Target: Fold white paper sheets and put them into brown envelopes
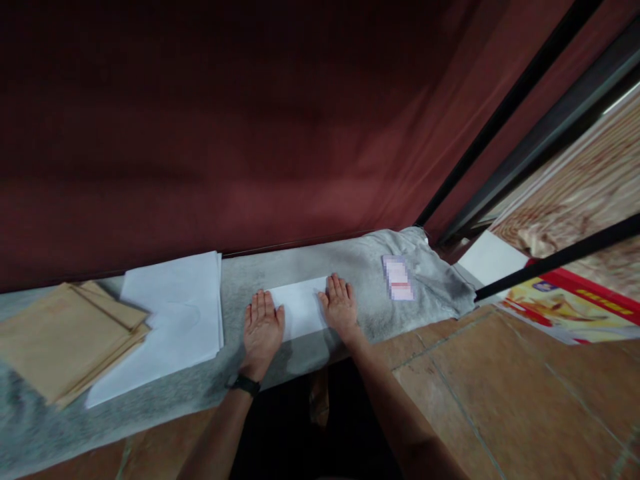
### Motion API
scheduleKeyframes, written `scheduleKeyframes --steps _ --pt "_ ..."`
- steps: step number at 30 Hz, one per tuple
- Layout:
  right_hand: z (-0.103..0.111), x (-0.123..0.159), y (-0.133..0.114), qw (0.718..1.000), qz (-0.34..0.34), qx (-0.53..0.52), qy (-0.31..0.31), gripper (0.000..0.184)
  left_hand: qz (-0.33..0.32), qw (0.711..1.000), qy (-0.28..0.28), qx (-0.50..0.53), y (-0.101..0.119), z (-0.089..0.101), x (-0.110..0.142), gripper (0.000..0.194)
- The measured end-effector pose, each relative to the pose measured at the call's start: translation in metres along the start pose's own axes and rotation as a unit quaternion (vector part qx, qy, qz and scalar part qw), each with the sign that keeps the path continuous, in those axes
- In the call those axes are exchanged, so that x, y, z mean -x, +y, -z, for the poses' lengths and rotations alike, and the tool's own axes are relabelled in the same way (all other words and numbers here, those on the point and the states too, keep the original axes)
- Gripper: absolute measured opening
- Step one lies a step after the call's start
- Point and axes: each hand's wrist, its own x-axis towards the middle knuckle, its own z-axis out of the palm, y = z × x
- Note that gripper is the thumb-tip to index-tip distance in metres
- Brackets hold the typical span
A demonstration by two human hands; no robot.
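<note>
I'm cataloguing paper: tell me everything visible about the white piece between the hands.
The white paper is oblong and looks blank and smooth. It lies flat on the grey cloth, the left hand resting over its left end and the right hand over its right. Whether it is folded is unclear.

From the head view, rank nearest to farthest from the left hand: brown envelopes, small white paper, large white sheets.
1. Small white paper, immediately to the right.
2. Large white sheets, to the left.
3. Brown envelopes, farther left.
</note>
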Motion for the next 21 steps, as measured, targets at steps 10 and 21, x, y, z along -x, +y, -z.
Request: scheduleKeyframes --steps 10,21 --pt "0.013 0.035 -0.041 0.996 0.076 -0.043 -0.035 0.055 -0.095 0.995 -0.031 0.024 0.028 0.009 0.039 0.06" --pt "0.016 0.079 -0.034 0.997 0.077 -0.01 -0.016 0.06 -0.086 0.996 -0.024 0.001 0.02 0.022 0.077 0.063"
